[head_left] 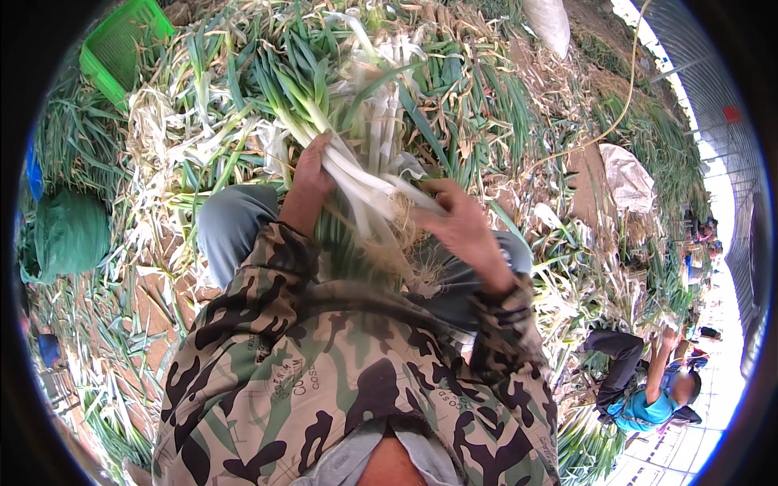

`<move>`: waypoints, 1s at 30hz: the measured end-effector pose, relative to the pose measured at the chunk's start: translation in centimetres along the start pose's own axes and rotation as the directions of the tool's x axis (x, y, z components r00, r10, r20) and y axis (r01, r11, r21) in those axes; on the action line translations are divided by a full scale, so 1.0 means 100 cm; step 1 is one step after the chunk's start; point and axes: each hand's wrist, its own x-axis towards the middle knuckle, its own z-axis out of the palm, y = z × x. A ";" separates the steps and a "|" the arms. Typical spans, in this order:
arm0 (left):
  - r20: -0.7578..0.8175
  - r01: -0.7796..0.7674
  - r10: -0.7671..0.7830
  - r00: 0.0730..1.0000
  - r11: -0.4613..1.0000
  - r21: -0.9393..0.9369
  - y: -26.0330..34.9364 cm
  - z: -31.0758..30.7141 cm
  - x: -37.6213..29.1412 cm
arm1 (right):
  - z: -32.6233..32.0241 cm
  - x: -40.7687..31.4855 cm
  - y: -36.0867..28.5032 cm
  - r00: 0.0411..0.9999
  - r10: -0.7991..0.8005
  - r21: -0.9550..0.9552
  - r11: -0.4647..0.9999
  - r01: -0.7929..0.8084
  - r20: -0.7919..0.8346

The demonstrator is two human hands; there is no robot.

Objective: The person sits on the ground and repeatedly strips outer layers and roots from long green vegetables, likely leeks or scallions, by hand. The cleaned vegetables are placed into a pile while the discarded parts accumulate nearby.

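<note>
My left hand (315,167) grips a small bunch of long green onions (349,173) around their white shafts. Their green leaves fan away from me, and the stringy roots (404,219) point toward my lap and right hand. Blurred by motion, my right hand (453,222) is beside the root end. A white stalk or peeled strip (416,193) runs between its thumb and fingers; the blur hides which. Beyond the bunch lie several whitish stalks (386,115) on a heap of onions and dry leaves (462,91). More roots hang, smeared, over my lap.
A green plastic basket (124,48) stands at the far left, above a green mesh sack (72,234). White sacks (627,176) lie at the right, near a yellow hose (614,124). Another person (647,389) in a blue shirt sits at the lower right among onions.
</note>
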 end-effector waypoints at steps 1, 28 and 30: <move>-0.013 0.006 -0.006 1.000 1.000 -0.012 0.003 -0.002 0.000 | 0.023 0.018 0.008 0.999 -0.035 -0.045 0.998 0.035 -0.005; 0.125 -0.053 0.068 0.990 0.991 -0.123 0.062 0.101 0.049 | -0.078 -0.101 0.063 0.869 0.437 0.625 0.752 -0.211 -0.232; 0.155 -0.093 0.115 0.981 0.985 -0.144 0.079 0.118 0.046 | -0.049 -0.078 0.039 0.869 0.379 0.594 0.794 -0.128 -0.319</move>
